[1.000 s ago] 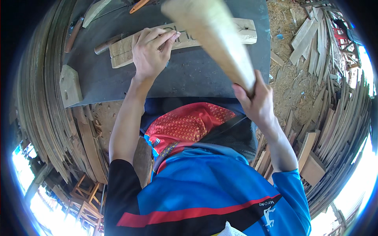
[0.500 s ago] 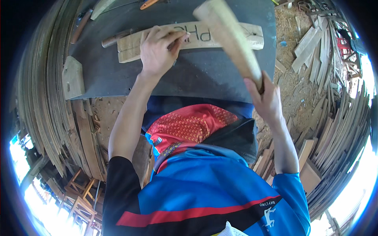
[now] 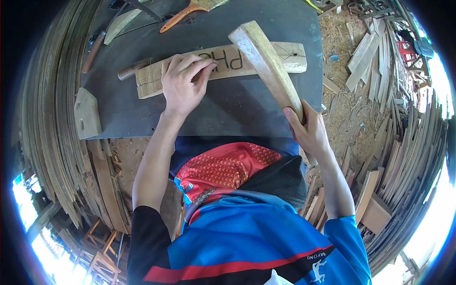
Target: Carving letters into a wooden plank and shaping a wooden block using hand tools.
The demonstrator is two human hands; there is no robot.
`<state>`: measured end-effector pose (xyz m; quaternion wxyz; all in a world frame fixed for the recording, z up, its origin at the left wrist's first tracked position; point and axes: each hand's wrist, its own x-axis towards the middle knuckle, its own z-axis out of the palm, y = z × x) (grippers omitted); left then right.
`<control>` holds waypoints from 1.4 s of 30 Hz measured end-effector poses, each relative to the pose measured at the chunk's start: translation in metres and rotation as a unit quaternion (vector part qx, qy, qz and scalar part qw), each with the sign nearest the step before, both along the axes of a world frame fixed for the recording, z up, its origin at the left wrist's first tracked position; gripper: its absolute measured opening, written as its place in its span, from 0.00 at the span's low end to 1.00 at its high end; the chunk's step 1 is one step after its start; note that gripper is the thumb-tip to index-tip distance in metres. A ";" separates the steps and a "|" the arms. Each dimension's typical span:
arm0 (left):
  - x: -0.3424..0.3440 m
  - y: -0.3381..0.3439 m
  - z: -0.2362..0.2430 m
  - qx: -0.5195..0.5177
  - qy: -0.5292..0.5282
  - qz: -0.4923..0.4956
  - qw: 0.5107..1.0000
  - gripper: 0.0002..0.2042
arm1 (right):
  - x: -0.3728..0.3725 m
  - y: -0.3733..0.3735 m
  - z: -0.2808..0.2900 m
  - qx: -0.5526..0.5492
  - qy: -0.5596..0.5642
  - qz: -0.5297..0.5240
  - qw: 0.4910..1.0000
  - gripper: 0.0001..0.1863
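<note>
A light wooden plank with dark marked lettering lies across a dark work surface. My left hand rests over the plank's left-middle part, fingers curled and pinched around something small that I cannot make out, hidden by the fingers. My right hand grips a thick, squared wooden bar near its lower end; the bar slants up over the plank's right part. A rounded wooden piece juts out at the plank's left end.
A wide brush, a wooden-handled tool and a curved wooden piece lie at the back. A wood offcut sits at the near left corner. Stacked boards line both sides; loose scraps cover the ground at right.
The bar, blurred earlier, now shows sharply, its upper end shifted rightward from one second ago. My left hand stays at the plank. The whole view has shifted slightly.
</note>
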<state>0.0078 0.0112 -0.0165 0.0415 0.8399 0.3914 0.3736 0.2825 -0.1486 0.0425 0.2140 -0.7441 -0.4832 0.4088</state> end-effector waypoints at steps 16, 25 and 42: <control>-0.003 0.005 -0.008 0.027 -0.007 -0.001 1.000 0.03 | -0.007 0.001 0.027 0.056 -0.012 0.067 0.996 0.25; -0.010 0.001 -0.011 0.043 0.066 0.015 0.997 0.04 | -0.001 -0.007 0.001 0.110 -0.167 0.183 0.963 0.25; -0.003 0.003 -0.016 0.057 0.023 0.030 0.998 0.04 | -0.003 -0.011 -0.002 0.171 -0.207 0.135 0.954 0.25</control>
